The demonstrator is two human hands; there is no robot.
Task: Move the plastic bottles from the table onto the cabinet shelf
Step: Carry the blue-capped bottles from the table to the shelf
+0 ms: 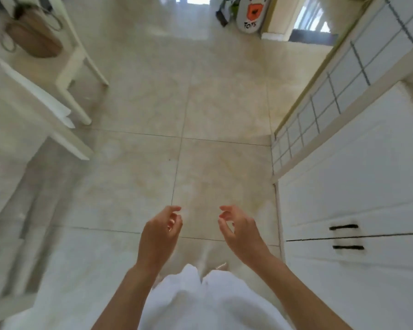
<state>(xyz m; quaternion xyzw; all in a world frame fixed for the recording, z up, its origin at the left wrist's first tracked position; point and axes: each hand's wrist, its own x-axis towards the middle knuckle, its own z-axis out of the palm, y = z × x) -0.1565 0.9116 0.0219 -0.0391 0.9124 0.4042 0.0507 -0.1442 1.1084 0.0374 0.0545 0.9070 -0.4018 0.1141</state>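
Observation:
No plastic bottle is in view. My left hand (161,231) and my right hand (239,228) hang side by side over the tiled floor, fingers loosely curled, and neither holds anything. A white cabinet (358,177) with two black door handles (346,236) stands along the right edge. Part of a white table (34,96) shows at the left. The frame is blurred.
A white chair (72,75) with a brown bag (34,36) on it stands at the upper left. A glass-paned door panel (324,96) runs along the right above the cabinet. A toy bin (252,14) stands far ahead. Beige floor tiles (200,115) lie between the table and the cabinet.

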